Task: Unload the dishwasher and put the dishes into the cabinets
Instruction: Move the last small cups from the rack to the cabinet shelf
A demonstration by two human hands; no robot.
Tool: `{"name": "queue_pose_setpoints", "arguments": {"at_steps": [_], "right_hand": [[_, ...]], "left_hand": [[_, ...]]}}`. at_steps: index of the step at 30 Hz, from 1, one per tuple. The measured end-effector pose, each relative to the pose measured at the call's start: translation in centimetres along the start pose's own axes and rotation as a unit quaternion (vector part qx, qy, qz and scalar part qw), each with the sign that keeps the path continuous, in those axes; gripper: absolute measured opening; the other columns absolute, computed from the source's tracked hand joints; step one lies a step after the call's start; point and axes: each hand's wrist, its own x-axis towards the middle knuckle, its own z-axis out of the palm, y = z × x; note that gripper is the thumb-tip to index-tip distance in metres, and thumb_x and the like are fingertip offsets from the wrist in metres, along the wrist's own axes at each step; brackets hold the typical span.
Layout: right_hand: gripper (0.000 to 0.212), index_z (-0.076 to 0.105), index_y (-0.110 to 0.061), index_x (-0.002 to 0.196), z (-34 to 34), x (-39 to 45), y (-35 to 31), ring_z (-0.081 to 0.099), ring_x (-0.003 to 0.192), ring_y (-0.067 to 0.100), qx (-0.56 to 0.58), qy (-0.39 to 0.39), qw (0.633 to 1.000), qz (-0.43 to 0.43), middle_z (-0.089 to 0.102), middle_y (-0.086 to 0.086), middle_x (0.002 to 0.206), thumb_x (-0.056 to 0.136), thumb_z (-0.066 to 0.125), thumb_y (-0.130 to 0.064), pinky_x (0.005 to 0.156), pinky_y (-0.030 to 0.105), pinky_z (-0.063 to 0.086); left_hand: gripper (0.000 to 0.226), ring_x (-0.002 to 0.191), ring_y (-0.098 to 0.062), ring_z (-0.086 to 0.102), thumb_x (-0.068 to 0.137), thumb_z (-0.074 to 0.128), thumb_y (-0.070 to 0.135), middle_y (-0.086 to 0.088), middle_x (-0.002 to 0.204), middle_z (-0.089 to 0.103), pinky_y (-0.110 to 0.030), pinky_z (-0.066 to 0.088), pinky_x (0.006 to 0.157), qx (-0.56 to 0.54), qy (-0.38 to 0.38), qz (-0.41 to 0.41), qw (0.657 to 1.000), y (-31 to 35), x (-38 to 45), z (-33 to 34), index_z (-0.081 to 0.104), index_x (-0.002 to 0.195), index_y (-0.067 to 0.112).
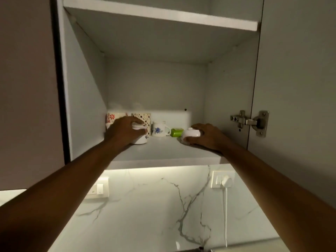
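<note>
Both hands were on the lower shelf: left hand gripped a white cup, right hand gripped another white cup. Mugs already stood behind them; the dishwasher was out of view, so the remainder could not be judged.

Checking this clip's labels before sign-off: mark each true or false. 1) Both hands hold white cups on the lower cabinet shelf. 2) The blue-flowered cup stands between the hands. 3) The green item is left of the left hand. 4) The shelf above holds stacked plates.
1) True: the left hand grips a white cup; the right hand grips another cup, both on the lower shelf.
2) True: blue-flowered cup.
3) False: the green item lies beside the right hand's cup.
4) False: no dishes show on the upper shelf.
</note>
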Motion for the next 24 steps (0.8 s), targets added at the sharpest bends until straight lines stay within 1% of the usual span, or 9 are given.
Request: {"name": "queue_pose_setpoints", "arguments": {"at_steps": [1, 3, 5, 7, 9, 12, 15, 19, 24], "right_hand": [[0.091, 0.052, -0.025, 0.141, -0.1, 0.1, -0.1, 0.057, 0.121, 0.026, 0.001, 0.002, 1.000, 0.002, 0.057, 0.007, 0.138, 0.067, 0.073, -0.073, 0.098, 0.038, 0.049], [0.091, 0.050, -0.021, 0.139, -0.1, 0.2, -0.1, 0.058, 0.115, 0.026, 0.008, 0.010, 1.000, 0.007, 0.056, 0.009, 0.135, 0.066, 0.078, -0.068, 0.086, 0.033, 0.049], [0.079, 0.053, -0.020, 0.132, 0.2, 0.2, -0.1, 0.058, 0.103, 0.023, 0.005, 0.020, 1.000, 0.006, 0.058, 0.012, 0.127, 0.069, 0.081, -0.059, 0.075, 0.028, 0.044], [0.066, 0.056, -0.024, 0.125, 0.4, 0.2, -0.2, 0.056, 0.095, 0.022, -0.002, 0.027, 1.000, 0.008, 0.056, 0.013, 0.122, 0.072, 0.080, -0.055, 0.072, 0.027, 0.041], [0.062, 0.057, -0.026, 0.123, 0.5, 0.1, -0.2, 0.056, 0.097, 0.023, -0.008, 0.031, 0.999, 0.016, 0.053, 0.012, 0.121, 0.073, 0.079, -0.056, 0.075, 0.029, 0.044], [0.067, 0.059, -0.026, 0.127, 0.3, -0.1, -0.3, 0.060, 0.105, 0.027, -0.016, 0.037, 0.999, 0.017, 0.053, 0.012, 0.124, 0.072, 0.078, -0.059, 0.086, 0.037, 0.053], [0.068, 0.058, -0.022, 0.132, 0.0, -0.4, -0.5, 0.060, 0.109, 0.029, -0.028, 0.025, 0.999, 0.005, 0.056, 0.013, 0.125, 0.077, 0.074, -0.060, 0.092, 0.043, 0.054], [0.061, 0.053, -0.024, 0.137, -0.2, -0.8, -0.5, 0.054, 0.119, 0.032, -0.028, 0.041, 0.999, -0.002, 0.052, 0.014, 0.132, 0.083, 0.070, -0.047, 0.096, 0.039, 0.049], [0.058, 0.055, -0.025, 0.133, -0.3, -0.9, -0.4, 0.053, 0.117, 0.030, -0.012, 0.057, 0.998, -0.004, 0.052, 0.011, 0.129, 0.081, 0.074, -0.041, 0.094, 0.037, 0.047]], "left_hand": [[0.041, 0.108, -0.021, 0.065, 0.074, 0.082, 0.044, 0.002, 0.122, 0.069, -0.038, 0.053, 0.093, 0.007, 0.000, -0.002, 1.000, 0.1, -0.1, 0.0, 0.073, 0.111, 0.028], [0.043, 0.108, -0.023, 0.064, 0.074, 0.082, 0.045, 0.001, 0.123, 0.068, -0.040, 0.053, 0.094, 0.019, 0.002, -0.007, 1.000, 0.3, -0.2, 0.2, 0.073, 0.112, 0.028], [0.043, 0.109, -0.025, 0.064, 0.074, 0.083, 0.044, -0.001, 0.122, 0.068, -0.042, 0.054, 0.093, 0.005, -0.003, -0.019, 1.000, 0.3, -0.3, 0.4, 0.072, 0.112, 0.027], [0.044, 0.110, -0.027, 0.063, 0.074, 0.083, 0.042, -0.003, 0.122, 0.068, -0.045, 0.055, 0.093, -0.023, -0.011, -0.027, 0.999, -0.1, -0.4, 0.3, 0.072, 0.113, 0.025], [0.043, 0.111, -0.028, 0.062, 0.077, 0.081, 0.041, -0.004, 0.125, 0.067, -0.046, 0.055, 0.093, 0.000, -0.005, -0.014, 1.000, -0.3, -0.4, 0.4, 0.071, 0.116, 0.025], [0.044, 0.111, -0.029, 0.061, 0.080, 0.079, 0.038, -0.006, 0.128, 0.065, -0.047, 0.055, 0.091, 0.031, 0.006, 0.008, 0.999, -0.5, -0.6, 0.5, 0.069, 0.119, 0.022], [0.047, 0.112, -0.030, 0.061, 0.081, 0.079, 0.034, -0.010, 0.129, 0.064, -0.049, 0.054, 0.092, 0.028, -0.001, 0.018, 0.999, -0.6, -0.7, 0.6, 0.067, 0.122, 0.016], [0.064, 0.111, -0.031, 0.062, 0.076, 0.081, 0.039, -0.013, 0.129, 0.064, -0.047, 0.052, 0.096, 0.048, 0.009, -0.001, 0.999, -0.5, -0.6, 0.6, 0.061, 0.128, 0.009], [0.068, 0.097, -0.026, 0.066, 0.070, 0.087, 0.034, -0.011, 0.121, 0.067, -0.043, 0.056, 0.088, 0.063, 0.001, -0.006, 0.998, -0.9, -0.6, 0.7, 0.057, 0.127, 0.010]]}}
